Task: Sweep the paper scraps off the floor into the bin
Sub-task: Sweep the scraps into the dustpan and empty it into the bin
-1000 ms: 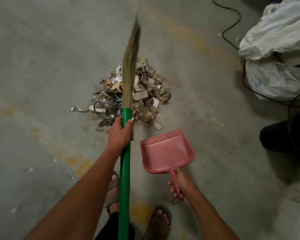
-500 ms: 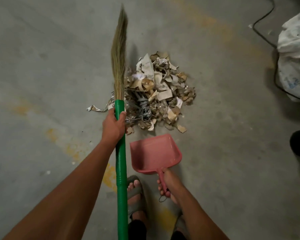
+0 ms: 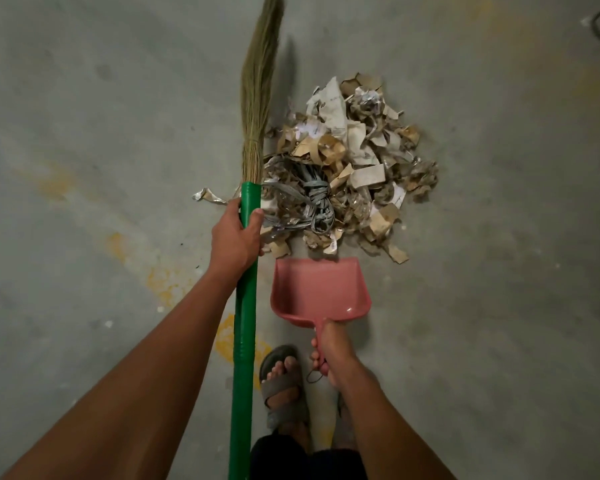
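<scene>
Head view: pile of paper scraps [image 3: 347, 168] on bare concrete floor [image 3: 101, 116], mixed with a tangle of grey strapping [image 3: 314, 199]; one stray strip [image 3: 208, 196] lying apart at the left edge of the pile. Left hand [image 3: 238, 233] wrapped round the green broom handle [image 3: 245, 323] just below the straw head, fingers curled and pressed tight on the shaft. Broom bristles [image 3: 260, 84] now standing left of the pile, no longer across it as a second ago. Right hand [image 3: 333, 351] gripping the stem of the pink dustpan [image 3: 321, 292], fingers curled round it. Dustpan brought forward since half a second ago: front lip now flat against the near edge of the pile, touching or almost touching the closest scraps. Pan empty. Sandalled foot [image 3: 284, 386] just behind the pan. Bin not in view at this moment.

Assessment: collection stage about to begin, nothing yet loaded. Broom needs carrying round to the far side to draw scraps toward the pan. Risk noted: strapping likely to snag bristles and drag unevenly; stray strip liable to be missed
</scene>
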A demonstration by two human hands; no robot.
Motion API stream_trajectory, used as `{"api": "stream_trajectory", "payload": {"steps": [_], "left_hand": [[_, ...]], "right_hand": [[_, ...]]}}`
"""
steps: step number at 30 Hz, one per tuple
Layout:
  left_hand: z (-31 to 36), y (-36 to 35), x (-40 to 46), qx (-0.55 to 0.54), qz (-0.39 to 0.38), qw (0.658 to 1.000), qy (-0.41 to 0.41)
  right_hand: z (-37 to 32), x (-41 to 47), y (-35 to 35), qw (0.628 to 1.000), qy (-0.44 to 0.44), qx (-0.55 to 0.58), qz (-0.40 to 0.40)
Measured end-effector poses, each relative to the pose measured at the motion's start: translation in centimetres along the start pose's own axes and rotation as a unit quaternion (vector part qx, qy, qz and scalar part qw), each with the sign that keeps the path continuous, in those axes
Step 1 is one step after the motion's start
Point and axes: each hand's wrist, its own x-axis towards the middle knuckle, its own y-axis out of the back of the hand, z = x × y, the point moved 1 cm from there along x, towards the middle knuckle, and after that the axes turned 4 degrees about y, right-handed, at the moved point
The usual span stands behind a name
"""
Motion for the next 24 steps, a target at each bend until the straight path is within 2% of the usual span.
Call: {"api": "stream_trajectory", "payload": {"steps": [5,9,18,24], "left_hand": [[-0.4,-0.7,0.2,-0.013,0.006,1.000,0.016],[-0.2,-1.8,0.8,-0.003,0.009,1.000,0.000],[0.6,-5.1,4.6,0.037,0.002,0.999,-0.026],[0.1,-8.5,6.9,0.120,-0.021,0.993,0.008]], "right_hand": [[0.5,0.9,2.0,1.000,-0.012,-0.010,0.013],[0.6,2.8,2.6,1.000,0.019,-0.001,0.007],[-3.8,9.5,1.2,0.998,0.053,0.010,-0.010],[-6.4,12.0,0.7,0.995,0.087,-0.038,-0.010]]}}
